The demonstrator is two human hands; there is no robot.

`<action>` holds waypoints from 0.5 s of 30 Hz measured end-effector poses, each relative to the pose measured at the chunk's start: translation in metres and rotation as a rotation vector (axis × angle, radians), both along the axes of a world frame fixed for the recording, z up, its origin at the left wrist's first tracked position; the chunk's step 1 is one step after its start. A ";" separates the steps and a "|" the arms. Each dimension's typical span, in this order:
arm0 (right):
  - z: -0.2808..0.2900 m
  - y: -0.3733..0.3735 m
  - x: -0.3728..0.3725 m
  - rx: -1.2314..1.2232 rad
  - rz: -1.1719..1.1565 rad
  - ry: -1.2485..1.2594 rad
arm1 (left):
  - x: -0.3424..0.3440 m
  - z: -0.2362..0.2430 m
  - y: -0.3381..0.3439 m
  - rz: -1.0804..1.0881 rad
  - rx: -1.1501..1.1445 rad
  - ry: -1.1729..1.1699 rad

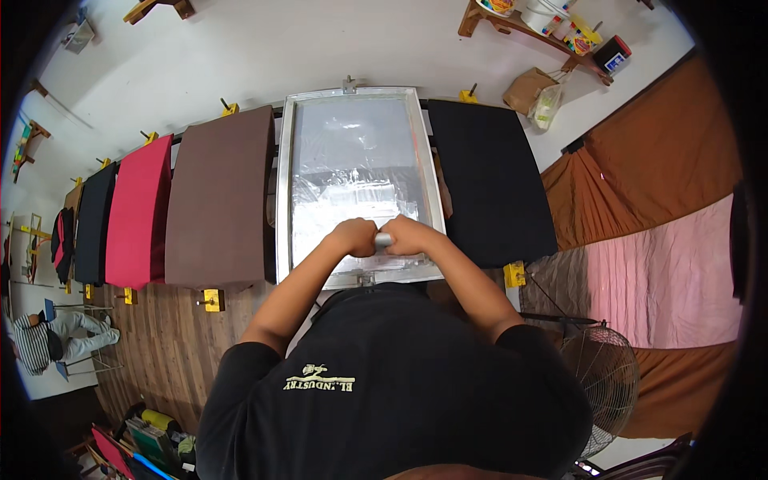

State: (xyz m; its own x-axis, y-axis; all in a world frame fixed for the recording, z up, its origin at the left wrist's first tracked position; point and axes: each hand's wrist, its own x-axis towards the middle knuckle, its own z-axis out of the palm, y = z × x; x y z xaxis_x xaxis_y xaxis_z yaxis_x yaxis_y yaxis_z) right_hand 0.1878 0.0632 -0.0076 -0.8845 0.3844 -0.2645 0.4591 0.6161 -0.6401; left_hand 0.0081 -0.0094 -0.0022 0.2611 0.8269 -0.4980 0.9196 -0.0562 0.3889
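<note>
A metal-framed printing screen (285, 184) with a silvery mesh lies flat in front of me, between garment boards. Both hands grip a grey bar-shaped squeegee handle (384, 239) at the near end of the mesh. My left hand (354, 237) is closed on its left part, and my right hand (410, 234) is closed on its right part. Only a short piece of the handle shows between my fists; the blade is hidden under them.
A brown garment board (218, 196), a red one (138, 212) and a dark one (94, 224) lie to the left; a black board (490, 184) lies right. Yellow clamps (211, 300) mark the bench edge. A floor fan (604, 376) stands lower right; a person (56, 340) sits far left.
</note>
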 end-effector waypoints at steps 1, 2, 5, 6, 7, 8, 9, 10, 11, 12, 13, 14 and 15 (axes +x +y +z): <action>-0.001 0.002 0.000 0.041 -0.035 0.015 | 0.001 0.000 0.004 0.045 0.100 0.042; -0.007 0.006 0.001 0.130 -0.065 0.078 | 0.002 -0.001 0.005 0.090 0.199 0.084; -0.025 -0.008 0.002 0.355 -0.156 0.139 | 0.005 -0.033 -0.013 0.090 0.546 0.057; -0.033 -0.019 0.004 0.386 -0.161 0.131 | 0.008 -0.038 -0.020 0.078 0.651 0.062; -0.040 -0.031 0.008 0.429 -0.178 0.185 | 0.012 -0.041 -0.029 0.043 0.657 0.085; -0.047 -0.042 0.014 0.422 -0.199 0.195 | 0.015 -0.042 -0.038 0.028 0.641 0.086; -0.047 -0.053 0.020 0.400 -0.201 0.205 | 0.020 -0.040 -0.049 0.023 0.621 0.066; -0.044 -0.062 0.024 0.378 -0.199 0.216 | 0.022 -0.035 -0.057 0.022 0.601 0.047; -0.041 -0.067 0.027 0.352 -0.184 0.251 | 0.022 -0.031 -0.060 0.023 0.602 0.048; -0.034 -0.069 0.028 0.351 -0.185 0.251 | 0.022 -0.024 -0.064 0.007 0.536 0.038; -0.026 -0.069 0.027 0.300 -0.149 0.157 | 0.022 -0.018 -0.067 -0.009 0.471 0.028; -0.022 -0.067 0.026 0.249 -0.114 0.064 | 0.019 -0.011 -0.065 -0.011 0.470 0.028; -0.024 -0.058 0.026 0.209 -0.099 0.053 | 0.017 0.001 -0.055 -0.028 0.324 0.013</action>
State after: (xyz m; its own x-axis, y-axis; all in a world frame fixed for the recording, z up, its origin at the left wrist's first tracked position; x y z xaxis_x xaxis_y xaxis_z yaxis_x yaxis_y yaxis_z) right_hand 0.2143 0.0050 -0.0312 -0.8505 0.5111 -0.1243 0.4928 0.6917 -0.5280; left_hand 0.0253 -0.0641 -0.0007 0.2818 0.9355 -0.2132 0.9206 -0.2009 0.3350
